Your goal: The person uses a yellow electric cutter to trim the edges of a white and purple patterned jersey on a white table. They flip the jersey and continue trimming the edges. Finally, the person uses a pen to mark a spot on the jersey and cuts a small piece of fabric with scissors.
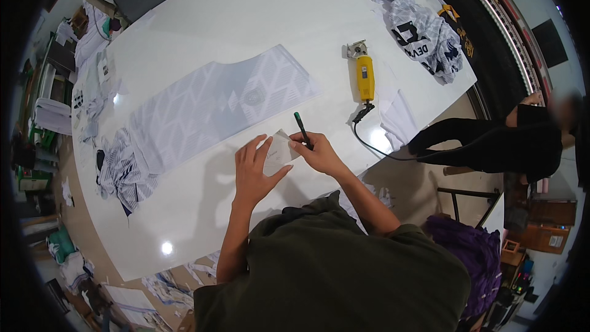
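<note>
My left hand (256, 170) is spread at the left side of a small slip of paper (277, 156), with its thumb along the lower edge. The slip bears handwriting, and its upper corner curls. In my right hand (318, 153) a dark pen with a green end (301, 125) points up and away from me, while the thumb touches the slip's right edge. Just beyond both hands, a pale grey patterned fabric panel (226, 97) lies flat on the white table (286, 4). A crumpled striped garment (126, 166) adjoins the panel's left end.
A yellow handheld electric rotary cutter (365, 76) lies right of the panel, its cord (382, 153) running off the table's right edge. White fabric scraps (397, 117) lie beside it. Printed jerseys (415, 32) are heaped at the far right. A person in black (498, 143) is beyond the right edge.
</note>
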Action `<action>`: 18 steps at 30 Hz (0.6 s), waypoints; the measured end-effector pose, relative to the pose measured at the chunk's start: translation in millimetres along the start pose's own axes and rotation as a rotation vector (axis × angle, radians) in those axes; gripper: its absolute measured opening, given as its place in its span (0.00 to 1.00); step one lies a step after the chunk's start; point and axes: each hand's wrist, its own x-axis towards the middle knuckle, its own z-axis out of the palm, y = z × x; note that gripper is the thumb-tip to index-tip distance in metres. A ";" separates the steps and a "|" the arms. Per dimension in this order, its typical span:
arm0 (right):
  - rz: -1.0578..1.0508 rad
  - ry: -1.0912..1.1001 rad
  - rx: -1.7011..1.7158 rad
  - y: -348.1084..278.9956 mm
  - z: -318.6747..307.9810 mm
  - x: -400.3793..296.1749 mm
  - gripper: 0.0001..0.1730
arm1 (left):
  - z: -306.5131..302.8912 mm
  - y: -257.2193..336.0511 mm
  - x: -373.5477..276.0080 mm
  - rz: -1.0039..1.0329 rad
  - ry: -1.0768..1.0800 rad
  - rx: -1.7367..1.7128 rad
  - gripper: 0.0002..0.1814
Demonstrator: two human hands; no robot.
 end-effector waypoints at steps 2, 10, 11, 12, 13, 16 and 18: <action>-0.006 -0.018 -0.036 2.3 -1.9 0.3 0.17 | 14.7 -10.1 -5.5 -0.048 -0.043 -0.047 0.37; 0.200 -0.092 0.608 6.6 -23.5 -7.0 0.18 | 53.1 -37.1 -13.2 -0.408 -0.268 -0.634 0.29; 0.183 -0.062 0.551 9.2 -26.2 -4.1 0.17 | 58.6 -43.9 -14.9 -0.582 -0.409 -0.840 0.30; 0.167 -0.030 0.496 11.6 -29.5 -0.7 0.17 | 59.9 -37.9 -8.9 -0.610 -0.399 -0.894 0.30; 0.158 -0.023 0.320 11.5 -32.9 3.3 0.17 | 60.0 -27.0 1.7 -0.637 -0.387 -0.949 0.31; 0.110 0.044 -0.007 19.2 -42.1 23.5 0.18 | 75.3 -23.8 34.0 -0.737 -0.410 -1.003 0.32; 0.073 0.111 0.017 32.6 -51.7 44.6 0.17 | 93.5 -28.8 57.7 -0.729 -0.377 -0.885 0.31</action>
